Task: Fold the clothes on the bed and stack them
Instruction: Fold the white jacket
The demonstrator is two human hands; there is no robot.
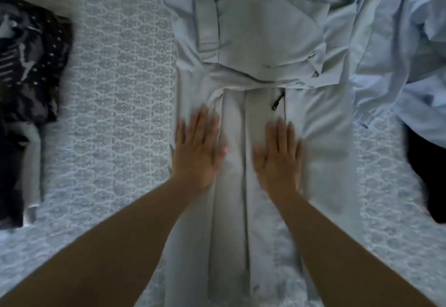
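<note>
A pale grey jacket [321,149] lies lengthwise down the middle of the bed, its sleeves folded across the chest [265,41] and a black zip pull [277,102] near its centre. My left hand [198,152] rests flat on the garment's left side with straight fingers. My right hand [280,159] lies flat just right of the centre seam. Both palms press the fabric. At the left edge sits a stack of folded dark clothes [26,70].
The bed has a light patterned lace cover [115,103]. A crumpled light blue shirt [410,53] lies at the upper right, touching the jacket. A black garment [424,176] sits at the right edge.
</note>
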